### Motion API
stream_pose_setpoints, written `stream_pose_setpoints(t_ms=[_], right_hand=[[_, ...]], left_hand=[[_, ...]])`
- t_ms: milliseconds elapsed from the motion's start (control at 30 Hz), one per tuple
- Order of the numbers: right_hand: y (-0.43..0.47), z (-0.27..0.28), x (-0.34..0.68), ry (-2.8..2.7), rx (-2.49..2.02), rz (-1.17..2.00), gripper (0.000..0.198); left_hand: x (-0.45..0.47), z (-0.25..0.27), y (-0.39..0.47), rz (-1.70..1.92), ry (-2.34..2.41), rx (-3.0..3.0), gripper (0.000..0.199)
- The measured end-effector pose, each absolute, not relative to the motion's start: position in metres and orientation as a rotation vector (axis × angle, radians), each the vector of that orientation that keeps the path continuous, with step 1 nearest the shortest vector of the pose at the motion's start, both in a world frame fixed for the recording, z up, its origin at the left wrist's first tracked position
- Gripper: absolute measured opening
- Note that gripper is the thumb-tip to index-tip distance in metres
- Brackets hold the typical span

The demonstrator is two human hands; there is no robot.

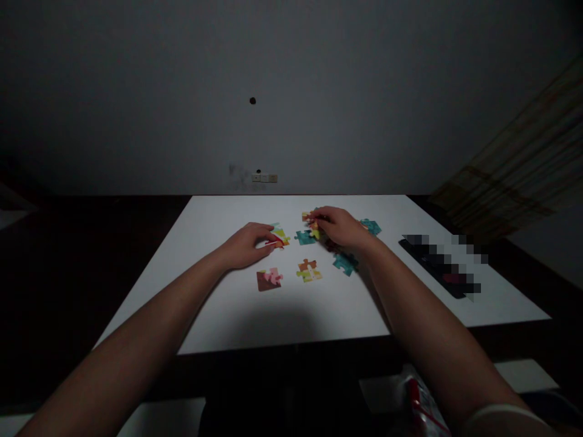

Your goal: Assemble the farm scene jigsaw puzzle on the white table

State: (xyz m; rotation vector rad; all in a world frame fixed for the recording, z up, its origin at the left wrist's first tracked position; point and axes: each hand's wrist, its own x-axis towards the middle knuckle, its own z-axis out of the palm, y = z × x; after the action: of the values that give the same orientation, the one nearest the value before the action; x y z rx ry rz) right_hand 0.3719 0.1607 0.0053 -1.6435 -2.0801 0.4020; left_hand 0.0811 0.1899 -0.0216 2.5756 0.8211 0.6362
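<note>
My left hand [250, 246] lies on the white table with thumb and fingers apart, touching a yellow, green and red jigsaw puzzle piece [281, 234]. My right hand [337, 224] is closed in a pinch on an orange and yellow jigsaw piece [314, 226], partly covered by the fingers. Just below those fingertips lies a teal piece [305, 237]. Nearer to me are a brown and pink piece [268, 279] and an orange and yellow-green one [310, 271]. More teal pieces lie by my right wrist, one in front [345, 263] and one behind [371, 227]. My right hand hides part of the pieces beneath it.
The white table [218, 331] ends in a straight front edge close to me. On its right side lies a dark flat object [430, 267], partly blurred out by pixel blocks. Below the front edge, a clear bag with red parts [419, 397] shows beside my right forearm.
</note>
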Motion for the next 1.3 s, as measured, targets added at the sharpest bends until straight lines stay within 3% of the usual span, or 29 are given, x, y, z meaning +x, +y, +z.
stream_pose_setpoints(t_ms=[200, 433, 633, 800, 1000, 1200, 1300], right_hand=[[0.162, 0.012, 0.393, -2.254, -1.823, -0.134, 0.026], [0.158, 0.002, 0.37, -2.522, -1.548, 0.038, 0.048], [0.158, -0.002, 0.369, -2.482, -1.542, 0.084, 0.039], [0.156, 0.006, 0.367, -2.348, -1.516, 0.18, 0.011], [0.153, 0.013, 0.374, -2.344, -1.514, 0.368, 0.024], [0.17, 0.001, 0.382, -2.194, -1.702, -0.029, 0.038], [0.176, -0.009, 0.382, -2.292, -1.752, -0.064, 0.041]], left_hand=[[0.081, -0.02, 0.19, 0.632, 0.812, 2.582, 0.028], [0.082, -0.018, 0.188, 0.637, 0.837, 2.562, 0.029], [0.082, -0.017, 0.188, 0.603, 0.835, 2.549, 0.029], [0.081, -0.017, 0.188, 0.61, 0.843, 2.555, 0.028], [0.082, -0.016, 0.187, 0.633, 0.817, 2.553, 0.028], [0.083, -0.017, 0.189, 0.627, 0.836, 2.553, 0.028], [0.083, -0.017, 0.189, 0.623, 0.836, 2.561, 0.029]])
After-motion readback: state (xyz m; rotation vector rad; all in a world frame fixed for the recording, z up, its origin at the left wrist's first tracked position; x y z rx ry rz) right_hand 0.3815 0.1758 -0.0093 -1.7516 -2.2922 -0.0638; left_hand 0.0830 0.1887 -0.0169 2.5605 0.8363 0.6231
